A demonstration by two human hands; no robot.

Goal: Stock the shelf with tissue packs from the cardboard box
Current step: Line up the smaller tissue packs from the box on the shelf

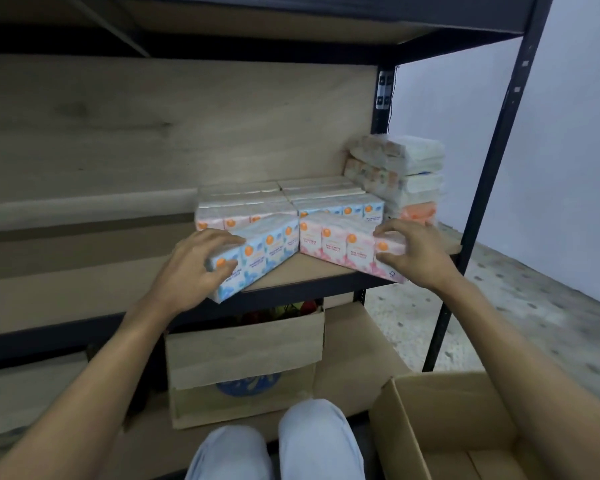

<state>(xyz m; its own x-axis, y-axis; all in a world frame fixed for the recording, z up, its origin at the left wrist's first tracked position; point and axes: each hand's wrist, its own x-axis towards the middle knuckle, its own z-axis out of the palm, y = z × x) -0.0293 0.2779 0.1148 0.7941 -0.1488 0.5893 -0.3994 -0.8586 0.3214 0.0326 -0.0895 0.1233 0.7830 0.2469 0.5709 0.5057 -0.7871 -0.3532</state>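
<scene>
My left hand (191, 263) grips the near end of a blue tissue pack (260, 256), which lies angled on the front of the wooden shelf (312, 271) and overhangs its edge. My right hand (413, 252) holds the right end of a pink tissue pack (343, 247), also angled, its corner past the shelf edge. The two packs meet in a V. Behind them stand rows of tissue packs (284, 199). An open cardboard box (440, 410) sits at the bottom right; what shows of its inside is bare.
A stack of other wrapped tissue packs (406, 174) fills the shelf's back right corner. A black upright post (478, 206) bounds the shelf on the right. Below the shelf stands another cardboard box (246, 355). My knees (274, 445) are at the bottom.
</scene>
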